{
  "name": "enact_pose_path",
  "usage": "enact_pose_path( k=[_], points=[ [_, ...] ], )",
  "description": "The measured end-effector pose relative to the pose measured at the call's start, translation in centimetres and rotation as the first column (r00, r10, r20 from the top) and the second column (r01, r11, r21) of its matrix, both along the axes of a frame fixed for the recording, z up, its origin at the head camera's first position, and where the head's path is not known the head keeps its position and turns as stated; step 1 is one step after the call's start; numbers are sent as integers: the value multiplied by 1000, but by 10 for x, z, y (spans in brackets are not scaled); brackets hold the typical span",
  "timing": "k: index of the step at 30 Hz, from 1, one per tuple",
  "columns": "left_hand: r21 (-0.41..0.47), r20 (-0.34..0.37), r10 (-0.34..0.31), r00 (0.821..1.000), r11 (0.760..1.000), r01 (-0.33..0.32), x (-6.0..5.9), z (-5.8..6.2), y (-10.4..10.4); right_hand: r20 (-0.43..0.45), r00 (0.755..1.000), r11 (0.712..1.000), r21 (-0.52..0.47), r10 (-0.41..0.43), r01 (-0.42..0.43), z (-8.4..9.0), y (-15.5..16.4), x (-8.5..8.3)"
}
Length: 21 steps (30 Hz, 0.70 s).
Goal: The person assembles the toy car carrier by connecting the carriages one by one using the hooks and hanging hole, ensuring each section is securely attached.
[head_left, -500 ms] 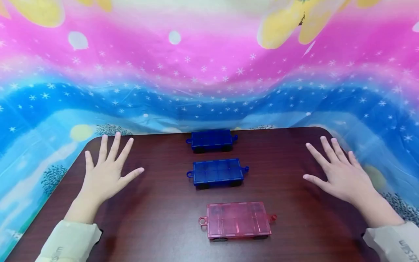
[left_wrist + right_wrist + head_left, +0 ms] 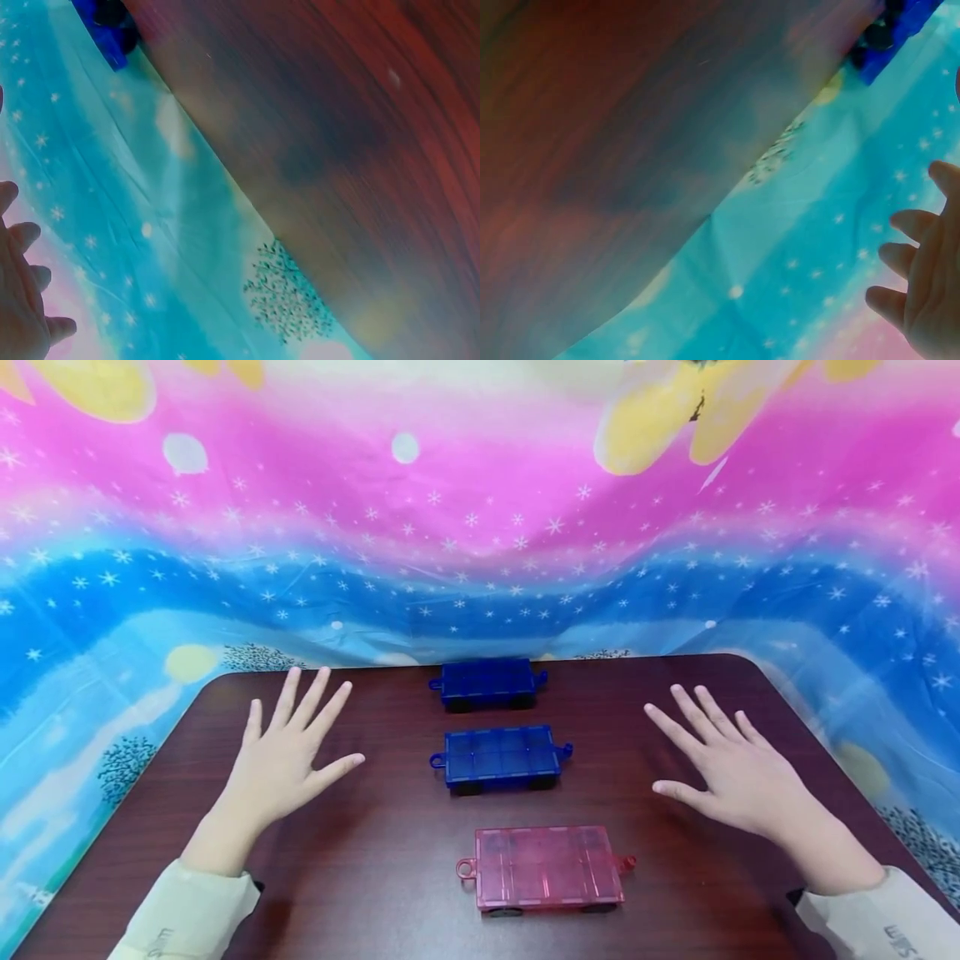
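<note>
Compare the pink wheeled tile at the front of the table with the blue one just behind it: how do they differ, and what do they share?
The pink car is translucent pink; the middle blue car is deep blue. The pink car lies nearest the person and shifted to the right; the blue one sits further back, between the open left hand and right hand. Both are flat rectangles on dark wheels, with a loop at one end and a hook at the other, lying crosswise and untouched.

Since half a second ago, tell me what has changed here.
Both hands slid inward toward the row of toy cars: the left hand moved right and slightly farther up the table, the right hand moved left. Both remain open with fingers spread, holding nothing. The two blue cars and the pink car have not moved.
</note>
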<state>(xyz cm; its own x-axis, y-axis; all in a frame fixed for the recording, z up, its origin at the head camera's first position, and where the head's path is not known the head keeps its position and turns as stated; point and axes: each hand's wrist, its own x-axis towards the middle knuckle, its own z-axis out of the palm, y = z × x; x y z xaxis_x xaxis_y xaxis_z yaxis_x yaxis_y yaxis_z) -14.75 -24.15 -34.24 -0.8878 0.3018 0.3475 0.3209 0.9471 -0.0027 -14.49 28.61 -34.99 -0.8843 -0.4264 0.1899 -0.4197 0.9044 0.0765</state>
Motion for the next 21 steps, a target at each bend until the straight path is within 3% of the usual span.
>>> enact_pose_path(
  k=[4, 9, 15, 21],
  points=[
    [-4, -20, -59, 998, 998, 59, -4, 0, 11, 68, 997, 999, 5, 33, -33, 2, -15, 2],
    [12, 13, -150, 989, 989, 150, -12, -3, 25, 124, 988, 996, 2, 91, -92, 4, -32, 4],
    [69, 68, -275, 959, 960, 271, -17, -8, 38, 162, 968, 982, -41, 190, -186, 3, -54, 8],
    [121, 118, -333, 935, 940, 319, -21, -12, 50, 203, 940, 961, -92, 274, -260, 1, -73, 14]
  ],
)
